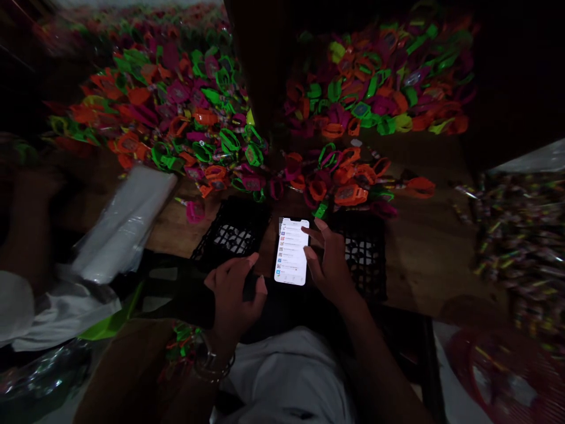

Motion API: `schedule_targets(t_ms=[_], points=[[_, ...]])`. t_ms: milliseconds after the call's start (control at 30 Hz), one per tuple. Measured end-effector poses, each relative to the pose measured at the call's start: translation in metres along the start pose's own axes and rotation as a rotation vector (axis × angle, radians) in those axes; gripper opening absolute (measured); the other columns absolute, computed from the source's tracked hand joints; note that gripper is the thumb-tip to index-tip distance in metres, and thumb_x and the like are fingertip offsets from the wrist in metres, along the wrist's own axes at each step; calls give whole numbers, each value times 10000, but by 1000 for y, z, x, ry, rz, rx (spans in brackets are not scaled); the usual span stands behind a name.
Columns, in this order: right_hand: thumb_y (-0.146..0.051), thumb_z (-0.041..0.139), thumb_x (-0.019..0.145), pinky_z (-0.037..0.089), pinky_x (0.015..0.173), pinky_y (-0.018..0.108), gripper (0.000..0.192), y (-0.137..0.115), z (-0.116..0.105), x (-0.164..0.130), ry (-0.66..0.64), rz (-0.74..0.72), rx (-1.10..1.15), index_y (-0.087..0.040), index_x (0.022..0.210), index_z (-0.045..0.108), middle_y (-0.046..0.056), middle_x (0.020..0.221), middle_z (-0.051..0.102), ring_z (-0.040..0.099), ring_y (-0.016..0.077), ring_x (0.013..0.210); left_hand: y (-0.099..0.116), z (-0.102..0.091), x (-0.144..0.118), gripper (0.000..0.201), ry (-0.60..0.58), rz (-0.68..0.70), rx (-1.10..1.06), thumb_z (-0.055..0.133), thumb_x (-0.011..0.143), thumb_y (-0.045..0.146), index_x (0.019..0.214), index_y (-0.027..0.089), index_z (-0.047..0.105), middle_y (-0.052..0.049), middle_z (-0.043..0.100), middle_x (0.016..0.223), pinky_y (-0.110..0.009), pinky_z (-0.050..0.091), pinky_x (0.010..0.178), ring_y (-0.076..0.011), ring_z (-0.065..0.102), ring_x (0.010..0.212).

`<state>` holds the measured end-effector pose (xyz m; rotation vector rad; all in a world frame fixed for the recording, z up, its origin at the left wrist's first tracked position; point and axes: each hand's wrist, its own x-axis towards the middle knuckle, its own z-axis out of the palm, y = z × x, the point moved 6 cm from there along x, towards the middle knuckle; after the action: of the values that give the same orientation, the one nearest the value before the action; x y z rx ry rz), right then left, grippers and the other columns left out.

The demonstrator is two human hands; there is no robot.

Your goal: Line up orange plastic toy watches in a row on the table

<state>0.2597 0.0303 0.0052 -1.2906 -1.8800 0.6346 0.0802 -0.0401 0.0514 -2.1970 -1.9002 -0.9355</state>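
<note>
**A:** Your phone (291, 252) lies lit near the table's (419, 259) near edge, between two black mesh baskets (232, 235). Your right hand (329, 265) cups its right side, thumb on the glass; your left hand (233, 291) curls loosely beside it, holding nothing I can make out.

**B:** How will it handle?

**A:** Probably rigid, slick, breakable; take it by the long edges. The baskets' contents are unclear. Beyond them, loose bright plastic toys (194, 118) are heaped.
</note>
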Motion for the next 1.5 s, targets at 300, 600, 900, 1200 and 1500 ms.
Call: schedule_targets(t_ms=[300, 600, 900, 1200, 1500], points=[[-288, 437, 967, 363, 960, 524, 597, 2, 17, 15, -71, 55, -201, -184, 1520, 239, 127, 1272, 649, 511, 315, 1040, 2, 2, 0, 335, -19, 0, -14, 573, 865, 180, 1199, 185, 557, -67, 731, 1062, -382, 381, 895, -238, 611, 974], [-221, 373, 977, 383, 949, 483, 550, -3, 9, 5, -6, 29, -65, -203, 1512, 244, 92, 1284, 657, 508, 286, 1084, 0, -1, -1, 317, -10, -20, 10, 564, 871, 189, 1188, 199, 568, -59, 739, 1037, -389, 366, 874, -241, 618, 951], [-232, 386, 963, 382, 931, 483, 554, -7, 10, 12, -15, 33, -108, -218, 1505, 270, 91, 1301, 648, 540, 279, 1005, 2, 0, -2, 376, -13, -17, -31, 583, 853, 170, 1227, 196, 558, -65, 729, 1060, -387, 390, 893, -235, 607, 976], [-251, 385, 971, 421, 939, 487, 532, -3, 10, -3, -64, 59, 53, -198, 1495, 314, 134, 1175, 625, 625, 258, 1038, 0, -2, -3, 405, -6, -32, -1, 581, 851, 178, 1254, 219, 559, -53, 735, 1047, -390, 371, 896, -241, 618, 962], [-208, 397, 968, 414, 870, 474, 455, -13, -2, -21, 1, -48, -40, -225, 1423, 371, 96, 1051, 692, 603, 267, 955, 2, -3, -3, 362, -4, -18, 6, 573, 860, 179, 1221, 207, 555, -63, 733, 1045, -396, 377, 872, -246, 624, 949]])
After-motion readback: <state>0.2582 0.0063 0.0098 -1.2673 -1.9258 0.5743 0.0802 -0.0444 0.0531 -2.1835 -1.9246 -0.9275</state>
